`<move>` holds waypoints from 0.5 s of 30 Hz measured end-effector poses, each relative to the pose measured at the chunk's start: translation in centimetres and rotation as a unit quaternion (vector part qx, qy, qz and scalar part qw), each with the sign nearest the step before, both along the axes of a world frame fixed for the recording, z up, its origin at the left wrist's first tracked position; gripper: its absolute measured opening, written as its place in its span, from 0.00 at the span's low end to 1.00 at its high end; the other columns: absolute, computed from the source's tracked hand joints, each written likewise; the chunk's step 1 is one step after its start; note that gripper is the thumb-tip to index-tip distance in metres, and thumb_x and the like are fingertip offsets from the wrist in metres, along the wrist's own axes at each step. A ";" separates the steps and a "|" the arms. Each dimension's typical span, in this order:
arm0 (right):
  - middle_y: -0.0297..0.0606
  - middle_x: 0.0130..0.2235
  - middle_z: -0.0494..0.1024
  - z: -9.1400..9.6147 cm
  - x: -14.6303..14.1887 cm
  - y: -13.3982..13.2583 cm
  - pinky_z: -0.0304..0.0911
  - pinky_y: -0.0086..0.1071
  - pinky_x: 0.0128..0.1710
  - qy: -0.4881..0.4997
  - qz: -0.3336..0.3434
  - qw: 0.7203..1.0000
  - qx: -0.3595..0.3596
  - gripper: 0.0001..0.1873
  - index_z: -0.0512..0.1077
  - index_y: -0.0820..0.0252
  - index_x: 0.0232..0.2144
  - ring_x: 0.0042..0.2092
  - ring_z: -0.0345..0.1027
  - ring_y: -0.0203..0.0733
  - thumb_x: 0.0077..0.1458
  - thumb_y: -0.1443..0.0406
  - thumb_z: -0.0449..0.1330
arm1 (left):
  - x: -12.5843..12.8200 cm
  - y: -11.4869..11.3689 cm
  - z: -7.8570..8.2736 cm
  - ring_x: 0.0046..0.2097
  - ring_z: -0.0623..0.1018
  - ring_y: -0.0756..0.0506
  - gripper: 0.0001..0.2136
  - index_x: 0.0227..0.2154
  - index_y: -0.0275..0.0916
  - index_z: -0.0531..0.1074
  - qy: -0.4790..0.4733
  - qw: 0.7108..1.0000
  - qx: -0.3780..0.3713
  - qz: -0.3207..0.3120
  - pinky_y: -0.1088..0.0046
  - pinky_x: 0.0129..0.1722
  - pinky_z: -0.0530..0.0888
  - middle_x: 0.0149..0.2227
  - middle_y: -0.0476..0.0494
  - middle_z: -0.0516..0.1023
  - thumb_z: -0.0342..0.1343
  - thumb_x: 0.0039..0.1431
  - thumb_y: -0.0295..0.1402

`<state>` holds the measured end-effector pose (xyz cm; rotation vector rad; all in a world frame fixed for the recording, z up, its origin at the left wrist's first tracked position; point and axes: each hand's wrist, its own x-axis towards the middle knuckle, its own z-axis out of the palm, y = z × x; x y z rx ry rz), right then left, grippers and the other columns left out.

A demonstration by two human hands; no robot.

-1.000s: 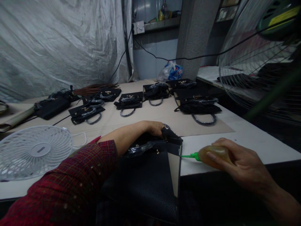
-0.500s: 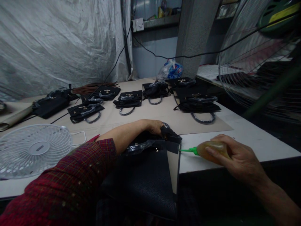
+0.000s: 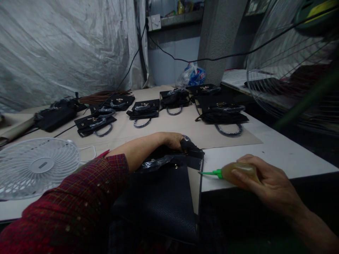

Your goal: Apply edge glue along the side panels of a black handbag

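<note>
A black handbag stands at the near table edge, its side turned to the right and showing a beige strip. My left hand reaches over the bag and grips its upper far part; the fingertips are hidden behind the black material. Plastic film wraps the bag's handle. In my right hand is a squeeze bottle of amber liquid, held on its side with the fingers wrapped round it. Its thin green nozzle points left, with the tip at the edge of the beige strip.
Several more black handbags lie across the table on brown paper. A white fan is at the left. Brown cords lie at the back. A large wire-caged fan stands at the right, and a black cable hangs across.
My right hand has moved the nozzle tip slightly down along the bag's side edge. My left hand keeps its grip on the bag. The view has shifted a little.
</note>
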<state>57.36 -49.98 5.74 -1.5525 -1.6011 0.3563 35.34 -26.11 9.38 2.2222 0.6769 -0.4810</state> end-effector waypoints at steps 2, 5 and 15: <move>0.35 0.32 0.81 -0.2 -0.1 -0.2 0.72 0.39 0.25 0.007 0.028 0.999 -0.020 0.19 0.77 0.48 0.32 0.29 0.75 0.48 0.58 0.42 0.64 | -0.1 0.1 -0.2 0.41 0.78 0.46 0.15 0.46 0.47 0.84 0.003 1.000 0.007 0.007 0.68 0.51 0.74 0.38 0.52 0.84 0.67 0.54 0.31; 0.35 0.33 0.81 -0.4 -0.3 -0.8 0.73 0.39 0.26 -0.001 0.012 1.000 -0.009 0.17 0.77 0.47 0.33 0.30 0.75 0.48 0.59 0.44 0.64 | -0.2 0.3 -0.6 0.42 0.78 0.45 0.12 0.42 0.43 0.84 0.009 1.000 0.021 0.018 0.67 0.52 0.73 0.37 0.50 0.83 0.67 0.54 0.33; 0.34 0.34 0.80 -0.3 -0.5 -1.9 0.74 0.39 0.27 -0.003 0.003 1.000 0.025 0.14 0.77 0.45 0.35 0.30 0.75 0.47 0.60 0.46 0.64 | -0.4 0.6 -1.1 0.42 0.77 0.45 0.15 0.45 0.47 0.84 -0.004 1.000 0.015 0.017 0.67 0.51 0.73 0.37 0.51 0.83 0.67 0.53 0.34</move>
